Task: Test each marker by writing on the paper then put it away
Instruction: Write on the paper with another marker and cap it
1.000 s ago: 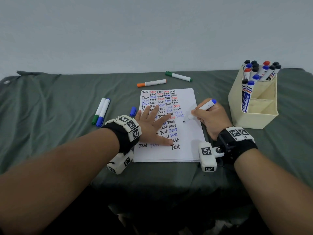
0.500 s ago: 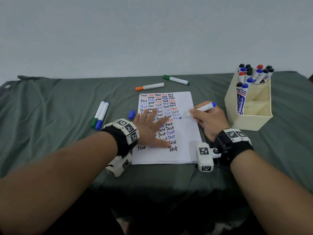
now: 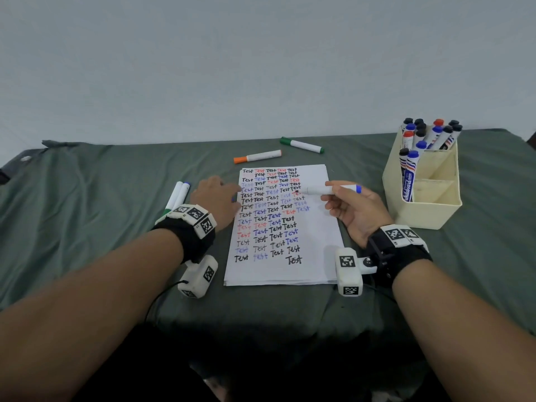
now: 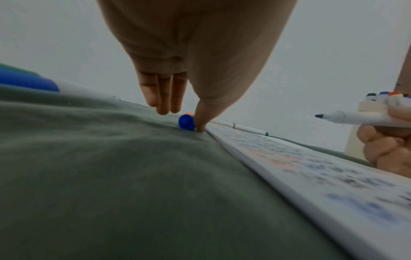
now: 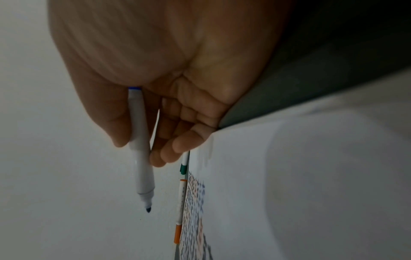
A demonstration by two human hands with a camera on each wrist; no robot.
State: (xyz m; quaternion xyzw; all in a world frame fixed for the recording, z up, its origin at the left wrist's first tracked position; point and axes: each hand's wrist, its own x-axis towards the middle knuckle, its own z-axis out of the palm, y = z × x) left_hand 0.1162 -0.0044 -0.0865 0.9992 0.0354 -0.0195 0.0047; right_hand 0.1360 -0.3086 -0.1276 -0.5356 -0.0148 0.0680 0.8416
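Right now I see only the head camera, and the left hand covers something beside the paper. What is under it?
Observer: A blue cap, lying on the green cloth at the edge of the paper.
Operator: Does the left hand hold it?
Observer: No. The left hand has only its thumb tip against the cap; three straight fingers hang apart from it.
Operator: And the marker's tip?
Observer: Bare and dark. The right hand pinches the marker by its barrel, with the tip off the paper.
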